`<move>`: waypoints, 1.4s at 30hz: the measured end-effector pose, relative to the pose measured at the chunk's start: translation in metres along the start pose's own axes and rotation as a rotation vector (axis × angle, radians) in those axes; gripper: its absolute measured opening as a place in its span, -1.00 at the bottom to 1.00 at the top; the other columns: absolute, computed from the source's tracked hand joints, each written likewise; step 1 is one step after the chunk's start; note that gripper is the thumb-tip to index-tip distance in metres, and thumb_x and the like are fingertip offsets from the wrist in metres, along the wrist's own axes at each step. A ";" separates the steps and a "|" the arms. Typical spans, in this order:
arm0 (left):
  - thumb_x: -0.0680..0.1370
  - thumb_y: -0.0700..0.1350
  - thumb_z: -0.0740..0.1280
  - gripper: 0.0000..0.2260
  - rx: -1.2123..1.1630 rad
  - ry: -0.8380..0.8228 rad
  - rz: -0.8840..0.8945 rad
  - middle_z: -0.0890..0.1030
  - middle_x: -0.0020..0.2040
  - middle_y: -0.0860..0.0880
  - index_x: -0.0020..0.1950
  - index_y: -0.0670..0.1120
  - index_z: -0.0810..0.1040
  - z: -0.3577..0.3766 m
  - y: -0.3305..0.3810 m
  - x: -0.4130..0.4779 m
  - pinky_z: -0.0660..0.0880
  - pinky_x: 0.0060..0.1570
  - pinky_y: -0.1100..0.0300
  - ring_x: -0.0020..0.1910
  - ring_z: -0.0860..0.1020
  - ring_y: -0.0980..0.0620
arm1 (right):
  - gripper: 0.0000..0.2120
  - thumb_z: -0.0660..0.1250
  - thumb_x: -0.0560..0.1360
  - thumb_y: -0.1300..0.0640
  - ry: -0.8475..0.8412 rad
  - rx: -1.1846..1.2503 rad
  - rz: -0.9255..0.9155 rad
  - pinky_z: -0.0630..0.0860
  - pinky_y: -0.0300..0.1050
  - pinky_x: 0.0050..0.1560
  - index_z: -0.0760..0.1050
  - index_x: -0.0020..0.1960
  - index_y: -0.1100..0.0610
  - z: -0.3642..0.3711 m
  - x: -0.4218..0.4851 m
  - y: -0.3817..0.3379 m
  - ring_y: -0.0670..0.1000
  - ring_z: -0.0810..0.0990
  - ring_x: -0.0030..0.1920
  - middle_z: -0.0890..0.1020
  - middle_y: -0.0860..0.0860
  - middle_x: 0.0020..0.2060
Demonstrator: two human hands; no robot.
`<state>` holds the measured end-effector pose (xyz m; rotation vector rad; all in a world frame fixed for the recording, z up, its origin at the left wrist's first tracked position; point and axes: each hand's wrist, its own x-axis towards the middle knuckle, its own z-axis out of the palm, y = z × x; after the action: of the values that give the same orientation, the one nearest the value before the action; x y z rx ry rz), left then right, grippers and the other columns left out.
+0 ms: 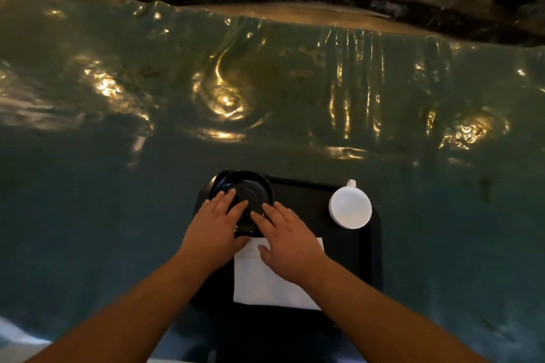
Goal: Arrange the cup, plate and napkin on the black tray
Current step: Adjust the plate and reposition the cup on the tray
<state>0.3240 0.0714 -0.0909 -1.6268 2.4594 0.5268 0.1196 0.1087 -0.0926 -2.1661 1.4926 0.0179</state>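
Now – both hands flat on plate (240, 197), cup (350, 208) nr

The shiny, wrinkled blue-green plastic table cover (118, 186) lies bare on all sides of the rectangular black tray (374, 244), leaving wide open approaches from left, right and far side. On the tray, the round white ceramic cup (350, 208) blocks the far right corner, the glossy black round plate (250, 188) the far left, and the folded white paper napkin (265, 283) covers the near middle; only the strip between plate and cup stays free.
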 end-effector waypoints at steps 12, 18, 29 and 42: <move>0.51 0.24 0.40 -0.20 0.055 -0.361 0.002 -0.05 0.67 -0.15 0.65 0.11 0.08 -0.011 -0.019 0.045 0.10 0.58 -0.07 0.63 0.00 -0.15 | -0.36 0.13 0.69 -0.11 -0.250 -0.156 0.022 -0.09 0.15 0.60 -0.01 0.67 0.07 -0.010 0.050 -0.009 0.18 -0.09 0.64 -0.08 0.20 0.66; 0.52 0.17 0.41 -0.20 0.051 -0.378 -0.011 -0.05 0.67 -0.19 0.65 0.07 0.08 -0.007 -0.016 0.050 0.00 0.57 -0.04 0.63 -0.02 -0.13 | -0.37 0.14 0.69 -0.13 -0.266 -0.132 0.018 -0.07 0.15 0.62 0.02 0.67 0.05 -0.013 0.052 -0.006 0.16 -0.08 0.64 -0.06 0.18 0.66; 0.56 0.14 0.39 -0.22 0.043 -0.338 -0.015 -0.08 0.67 -0.21 0.66 0.04 0.05 -0.004 -0.011 0.044 -0.06 0.57 -0.03 0.64 -0.06 -0.15 | -0.37 0.17 0.68 -0.13 -0.246 -0.118 0.037 -0.08 0.15 0.59 0.05 0.66 0.03 -0.004 0.054 -0.004 0.15 -0.06 0.64 -0.03 0.16 0.66; 0.59 0.14 0.36 -0.24 0.067 -0.360 0.008 -0.10 0.67 -0.19 0.66 0.04 0.01 -0.004 0.015 0.050 -0.08 0.57 -0.03 0.64 -0.09 -0.14 | -0.36 0.19 0.67 -0.14 -0.253 -0.090 0.082 -0.10 0.13 0.57 0.04 0.66 -0.02 -0.002 0.041 0.016 0.14 -0.06 0.64 -0.04 0.13 0.67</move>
<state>0.2900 0.0318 -0.0993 -1.3590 2.1950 0.6643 0.1213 0.0675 -0.1087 -2.0795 1.4565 0.3795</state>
